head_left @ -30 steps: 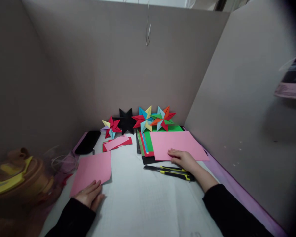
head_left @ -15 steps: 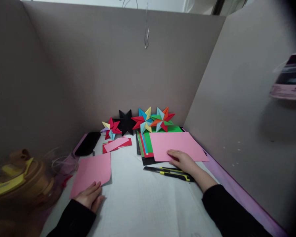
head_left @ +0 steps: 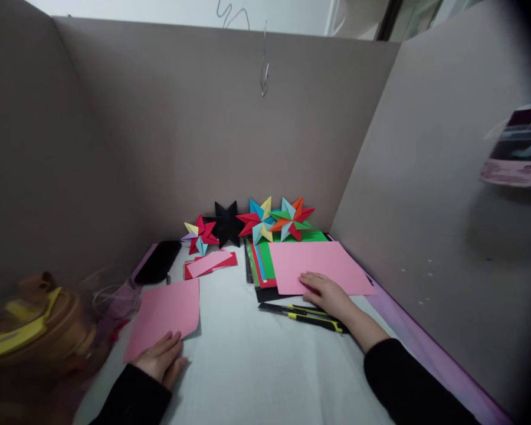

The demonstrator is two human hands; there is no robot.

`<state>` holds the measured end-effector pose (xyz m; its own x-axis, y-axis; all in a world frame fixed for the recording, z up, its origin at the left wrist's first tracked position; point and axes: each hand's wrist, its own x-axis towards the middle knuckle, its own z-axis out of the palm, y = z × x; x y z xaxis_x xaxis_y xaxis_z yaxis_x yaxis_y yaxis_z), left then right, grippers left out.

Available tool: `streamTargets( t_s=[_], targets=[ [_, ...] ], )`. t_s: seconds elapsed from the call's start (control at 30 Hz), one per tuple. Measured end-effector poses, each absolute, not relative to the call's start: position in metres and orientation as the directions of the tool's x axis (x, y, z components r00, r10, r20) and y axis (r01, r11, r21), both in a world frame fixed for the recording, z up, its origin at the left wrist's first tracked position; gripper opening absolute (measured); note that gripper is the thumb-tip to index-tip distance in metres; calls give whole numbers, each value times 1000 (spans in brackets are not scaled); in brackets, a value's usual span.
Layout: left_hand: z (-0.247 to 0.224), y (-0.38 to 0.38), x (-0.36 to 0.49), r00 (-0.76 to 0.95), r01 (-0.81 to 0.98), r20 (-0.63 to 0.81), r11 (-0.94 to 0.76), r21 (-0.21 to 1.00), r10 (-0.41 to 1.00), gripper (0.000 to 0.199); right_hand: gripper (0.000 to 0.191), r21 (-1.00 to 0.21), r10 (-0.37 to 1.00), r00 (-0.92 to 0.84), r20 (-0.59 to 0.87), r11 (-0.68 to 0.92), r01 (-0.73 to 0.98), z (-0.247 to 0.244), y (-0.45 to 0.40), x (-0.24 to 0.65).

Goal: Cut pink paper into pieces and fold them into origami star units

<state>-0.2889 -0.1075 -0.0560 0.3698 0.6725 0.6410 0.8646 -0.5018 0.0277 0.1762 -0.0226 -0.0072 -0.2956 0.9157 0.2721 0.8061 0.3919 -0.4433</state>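
- Far left: brown container (head_left: 68, 330) with yellow parts (head_left: 20, 336), partly blurred
- Right of it, toward the rear: flat black device (head_left: 158, 262), lying near the left pink sheet (head_left: 170, 307)
- Left pink sheet: flat on the white work surface (head_left: 230, 366), its right edge slightly raised
- Left hand (head_left: 159, 358): palm down at the near edge of this sheet; fingers extended and together, resting on the paper; thumb slightly apart, beyond the edge; nothing clamped
- Behind the left sheet: pink and red paper strips (head_left: 210, 263), overlapping
- Rear row, left to right: small multicoloured star (head_left: 200, 235), black star (head_left: 227, 224), two larger multicoloured stars (head_left: 260, 220), near the back panel (head_left: 230, 130)
- Right of centre: coloured paper stack (head_left: 268, 268), with the right pink sheet (head_left: 325, 260) on top
- In front of the stack: black-and-yellow cutting tool (head_left: 312, 319); whether one piece or two cannot be told
- Right hand (head_left: 327, 293): palm down at the near edge of the right sheet; fingers extended, nearly together, on the paper; nothing clamped
- Far right: dark pack (head_left: 517, 147) with pink label, at the side panel (head_left: 407, 195)
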Motion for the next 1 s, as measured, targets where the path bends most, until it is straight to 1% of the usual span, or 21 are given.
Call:
streamTargets(
  t_s=[0.1,0.23,0.43,0.7,1.0],
  targets=[
    [-55,-108,-289,386,868,626,-497,4,678,45,48,-435,908,-306,288,408,802,-7,-22,176],
    [-56,-107,-291,397,867,613,-499,-6,683,44,43,-442,913,-299,279,398,804,-7,-22,176],
    [-57,-107,-290,374,866,641,-500,17,670,43,37,-468,918,-299,262,391,792,-10,-20,178],
    [-58,-108,-290,338,881,637,-471,45,693,44,35,-496,929,-268,255,364,788,-12,-18,179],
    [-54,-108,-290,389,881,609,-473,-26,691,45,34,-535,926,-258,277,372,759,-12,-18,179]
  ],
)
